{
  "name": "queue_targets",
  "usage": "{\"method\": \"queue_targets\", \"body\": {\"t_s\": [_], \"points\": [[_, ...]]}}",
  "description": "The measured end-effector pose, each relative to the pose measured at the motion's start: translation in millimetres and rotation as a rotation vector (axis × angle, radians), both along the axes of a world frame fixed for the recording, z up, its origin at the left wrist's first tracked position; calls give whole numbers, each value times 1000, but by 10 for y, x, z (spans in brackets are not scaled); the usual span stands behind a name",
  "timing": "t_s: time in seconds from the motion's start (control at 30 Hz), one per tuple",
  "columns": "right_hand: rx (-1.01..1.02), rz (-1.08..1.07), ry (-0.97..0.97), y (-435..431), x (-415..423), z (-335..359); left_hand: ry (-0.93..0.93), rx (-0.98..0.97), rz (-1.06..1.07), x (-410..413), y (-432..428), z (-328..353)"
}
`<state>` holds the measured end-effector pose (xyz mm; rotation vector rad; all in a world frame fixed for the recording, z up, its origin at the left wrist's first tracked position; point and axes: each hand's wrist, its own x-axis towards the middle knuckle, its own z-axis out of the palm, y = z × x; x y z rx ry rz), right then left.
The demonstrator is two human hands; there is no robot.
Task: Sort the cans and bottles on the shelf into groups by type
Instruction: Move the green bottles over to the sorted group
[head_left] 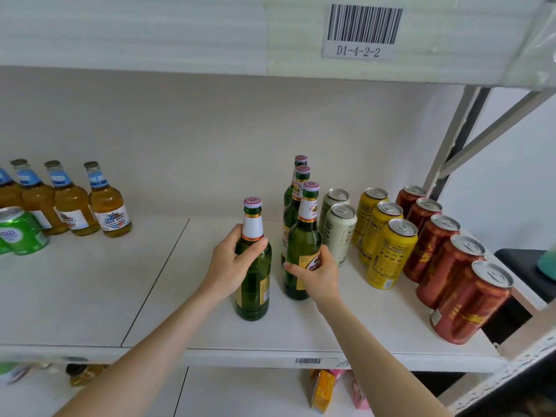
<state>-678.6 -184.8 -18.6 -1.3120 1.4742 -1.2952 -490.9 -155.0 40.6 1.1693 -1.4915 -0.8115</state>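
Note:
My left hand [230, 260] grips the shoulder of a green glass bottle [252, 296] that stands upright near the shelf's front. My right hand [319, 272] wraps the lower body of a second green bottle [302, 245], the front one of a row with two more green bottles [293, 206] behind it. To the right stand two white cans [340, 230], three yellow cans [388, 251] and a row of several red cans [451, 266]. At the far left are several amber bottles with blue labels [109, 206] and green cans [21, 233].
The white shelf board [90, 290] has a seam left of my hands. An upper shelf with a barcode label [361, 31] hangs overhead. A metal frame post [451, 145] rises at the right. Small boxes [325, 389] lie on the shelf below.

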Motion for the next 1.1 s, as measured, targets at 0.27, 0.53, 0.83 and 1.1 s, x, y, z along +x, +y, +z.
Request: {"method": "queue_targets", "body": {"t_s": [0.27, 0.53, 0.83, 1.1], "points": [[14, 91, 30, 11, -29, 14, 6, 11, -18, -22, 35, 7], [86, 65, -38, 162, -104, -268, 56, 58, -28, 0, 147, 33], [113, 49, -49, 95, -74, -275, 94, 135, 7, -17, 179, 37], [110, 34, -39, 94, -69, -275, 117, 235, 30, -33, 210, 66]]}}
